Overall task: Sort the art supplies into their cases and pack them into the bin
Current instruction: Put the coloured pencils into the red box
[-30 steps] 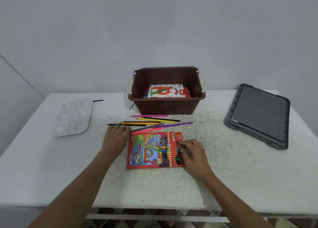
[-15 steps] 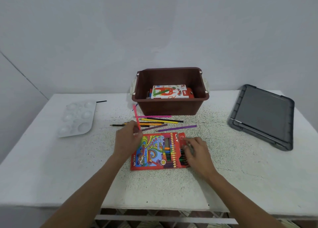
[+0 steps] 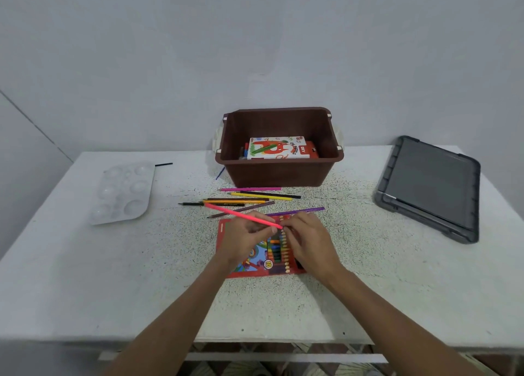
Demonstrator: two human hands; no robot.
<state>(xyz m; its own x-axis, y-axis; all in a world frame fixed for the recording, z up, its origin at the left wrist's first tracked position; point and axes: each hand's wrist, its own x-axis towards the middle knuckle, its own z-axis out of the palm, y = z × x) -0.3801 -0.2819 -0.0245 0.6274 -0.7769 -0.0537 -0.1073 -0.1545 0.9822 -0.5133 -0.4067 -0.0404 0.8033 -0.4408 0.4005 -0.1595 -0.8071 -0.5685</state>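
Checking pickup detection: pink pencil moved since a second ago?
Yes. The pink pencil lay on the table beyond the case; now the left hand holds it up, one end over the case.

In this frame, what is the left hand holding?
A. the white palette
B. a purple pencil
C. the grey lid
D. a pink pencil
D: the left hand pinches the pink pencil above the red case, while the purple pencil lies on the table.
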